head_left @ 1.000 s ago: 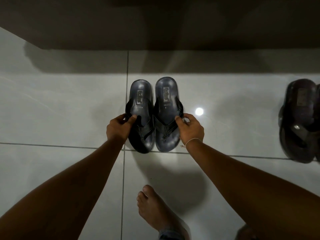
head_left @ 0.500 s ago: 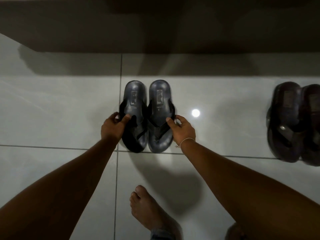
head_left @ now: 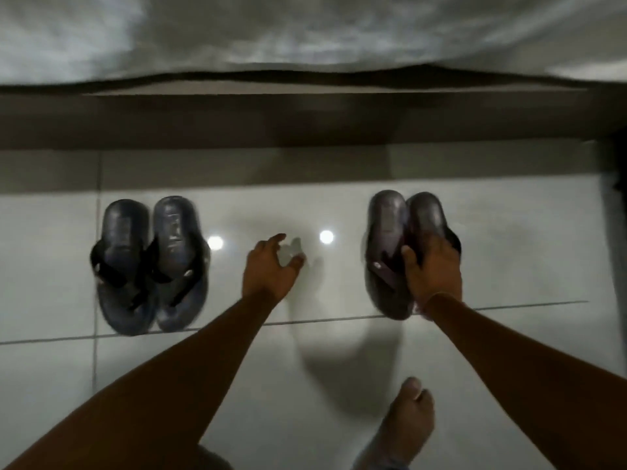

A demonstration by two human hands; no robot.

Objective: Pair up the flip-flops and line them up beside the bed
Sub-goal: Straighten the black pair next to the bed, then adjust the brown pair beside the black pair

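A dark blue pair of flip-flops [head_left: 149,262] lies side by side on the pale floor at the left, heels toward the bed. A dark brown pair [head_left: 393,245] lies at the right, also side by side. My right hand [head_left: 432,269] rests on the brown pair's straps, thumb between the two sandals, gripping the right one. My left hand [head_left: 269,269] hovers over bare floor between the pairs, fingers apart, holding nothing. The bed [head_left: 305,120] runs across the top, its brown base just beyond both pairs.
A grey rumpled sheet [head_left: 237,32] covers the bed's top. My bare right foot [head_left: 403,425] stands on the tiles at the lower right. Two ceiling-light reflections [head_left: 326,236] shine on the glossy floor. A dark vertical edge [head_left: 614,205] rises at the far right.
Both hands let go of the blue pair, which stays on the floor. The view swung right; my right hand moved onto the brown pair and my left hand moved over bare floor.
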